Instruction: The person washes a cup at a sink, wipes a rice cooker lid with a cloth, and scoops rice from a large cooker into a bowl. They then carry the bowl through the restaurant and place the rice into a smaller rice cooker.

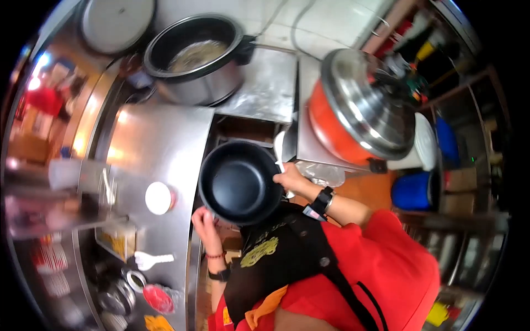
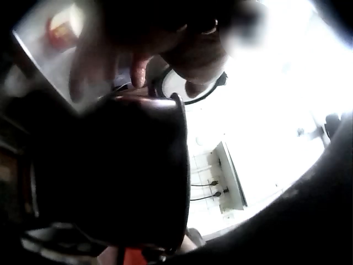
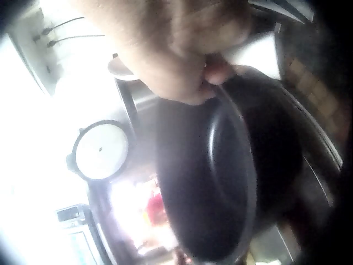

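Black pot (image 1: 241, 182), just one, is right in front of my tummy, next to the right edge of the metal table (image 1: 157, 127). My right fingers (image 1: 284, 179) pinch its rim. One white scoop (image 1: 279, 146) pokes out right by them, and I cannot tell if they hold it too. My left fingers (image 1: 202, 219) are bent loosely near the rim on the other side; I cannot tell if they touch it.

I count two big cookers. The gray cooker (image 1: 201, 84) stands at the far edge of the table, with pale stuff inside. The orange cooker (image 1: 331, 121) stands off to the right, with its silver lid (image 1: 364, 94) on.

One white cup (image 1: 159, 198) is on the table, not far from the right edge. Nearer to me lie one white paddle (image 1: 149, 260) and one red dish (image 1: 158, 298). One clear bag (image 1: 321, 173) is just past my right wrist. My pot gets in the way: it hides a bit of the table's right edge and whatever is under it.
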The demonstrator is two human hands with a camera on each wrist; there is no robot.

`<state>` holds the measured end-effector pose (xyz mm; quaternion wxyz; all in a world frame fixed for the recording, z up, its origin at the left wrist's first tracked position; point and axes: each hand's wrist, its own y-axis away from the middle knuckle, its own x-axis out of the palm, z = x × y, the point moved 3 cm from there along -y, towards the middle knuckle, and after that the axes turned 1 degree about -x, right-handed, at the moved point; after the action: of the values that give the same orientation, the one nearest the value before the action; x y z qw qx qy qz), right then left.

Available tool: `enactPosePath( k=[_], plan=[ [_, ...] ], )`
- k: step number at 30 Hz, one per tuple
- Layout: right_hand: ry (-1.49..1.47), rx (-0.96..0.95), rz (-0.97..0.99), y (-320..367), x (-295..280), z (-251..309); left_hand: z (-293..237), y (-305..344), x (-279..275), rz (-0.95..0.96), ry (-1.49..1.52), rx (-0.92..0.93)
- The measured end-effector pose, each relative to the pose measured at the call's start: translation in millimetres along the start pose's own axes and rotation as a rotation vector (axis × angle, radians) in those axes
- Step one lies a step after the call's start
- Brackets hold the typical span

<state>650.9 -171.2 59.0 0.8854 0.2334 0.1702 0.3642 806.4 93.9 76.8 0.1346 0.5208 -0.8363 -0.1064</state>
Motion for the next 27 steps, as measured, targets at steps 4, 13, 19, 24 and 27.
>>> enactPosePath(
  k=[4, 13, 19, 24, 27],
  plan=[
    [0.243, -0.186, 0.03, 11, -28, 23, -33, 12, 43, -0.03, -0.542, 0.416],
    [0.909, -0.66, -0.635, 93, -257, 164, -12, 25, 94, -0.096, -0.095, 0.058],
    [1.422, -0.805, -0.695, 52, -433, 203, 2, 50, 86, -0.308, 0.016, -0.103],
    [1.471, -0.724, -0.575, 18, -449, 193, 7, 58, 72, -0.425, 0.016, -0.094],
    [1.414, -0.685, -0.58, 7, -471, 176, 24, 56, 59, -0.498, -0.007, -0.043]
  ],
)
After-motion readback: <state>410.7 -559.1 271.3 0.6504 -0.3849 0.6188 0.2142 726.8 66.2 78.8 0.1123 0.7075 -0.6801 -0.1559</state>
